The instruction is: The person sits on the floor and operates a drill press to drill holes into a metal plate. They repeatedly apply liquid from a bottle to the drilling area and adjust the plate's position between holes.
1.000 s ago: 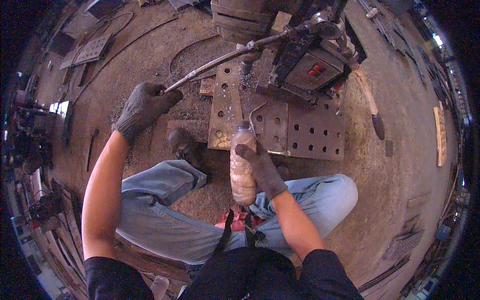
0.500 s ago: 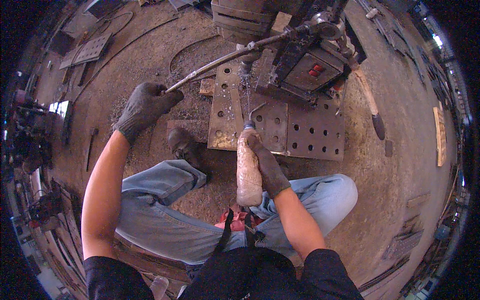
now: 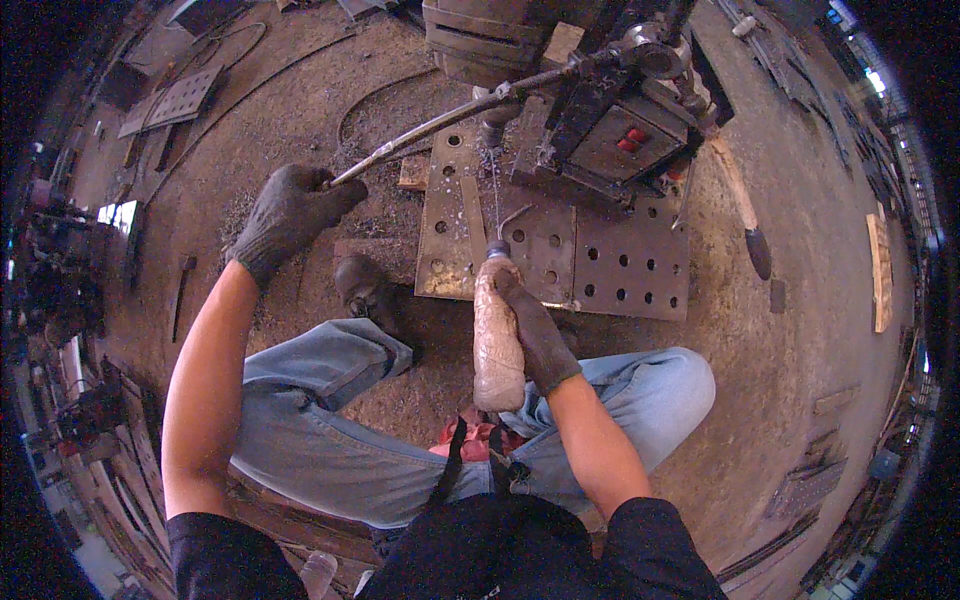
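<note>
My left hand (image 3: 290, 220), in a dark knit glove, is closed round the end of a long metal lever (image 3: 430, 125) that runs up to the hub of a drill press (image 3: 620, 130). In my gloved right hand (image 3: 535, 325) is a dirty plastic squeeze bottle (image 3: 497, 340), tilted with its cap pointing away from me. A thin stream of liquid goes from the cap toward the drill chuck (image 3: 495, 125). Below the chuck lies a steel plate (image 3: 620, 240) with rows of round holes. Shavings are scattered round the drill; its tip is hard to make out.
A hammer-like tool (image 3: 182, 295) lies on the floor at left. Another perforated plate (image 3: 185, 105) is at the far left, near cables. A wooden handle (image 3: 740, 200) sticks out right of the machine, and a wood block (image 3: 880, 275) lies farther right. My boot (image 3: 368, 290) is beside the plate.
Almost nothing differs. Both hands keep their grip and place, and the liquid stream still runs from the bottle toward the drill.
</note>
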Demonstrator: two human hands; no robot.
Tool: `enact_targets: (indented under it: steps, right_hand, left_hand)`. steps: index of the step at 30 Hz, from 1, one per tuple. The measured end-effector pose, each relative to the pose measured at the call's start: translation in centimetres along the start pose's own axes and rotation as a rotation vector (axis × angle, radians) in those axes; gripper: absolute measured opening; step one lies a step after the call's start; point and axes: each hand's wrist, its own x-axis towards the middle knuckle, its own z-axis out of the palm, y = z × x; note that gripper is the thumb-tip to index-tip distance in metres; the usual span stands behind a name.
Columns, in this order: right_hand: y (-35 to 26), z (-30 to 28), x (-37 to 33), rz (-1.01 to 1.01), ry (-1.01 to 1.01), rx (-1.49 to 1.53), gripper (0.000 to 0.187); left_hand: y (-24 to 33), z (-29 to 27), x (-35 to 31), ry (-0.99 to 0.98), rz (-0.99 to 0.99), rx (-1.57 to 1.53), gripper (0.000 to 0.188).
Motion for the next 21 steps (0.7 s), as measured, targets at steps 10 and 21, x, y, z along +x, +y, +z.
enact_targets:
  steps: [10, 21]
  right_hand:
    - [0.5, 0.7, -0.1, -0.3, -0.09, -0.395, 0.076]
    - [1.6, 0.2, 0.4, -0.311, -0.123, -0.431, 0.072]
  left_hand:
    - [-0.1, 0.0, 0.0, 0.006, -0.003, 0.016, 0.049]
    - [-0.5, 0.3, 0.2, -0.003, 0.04, -0.009, 0.051]
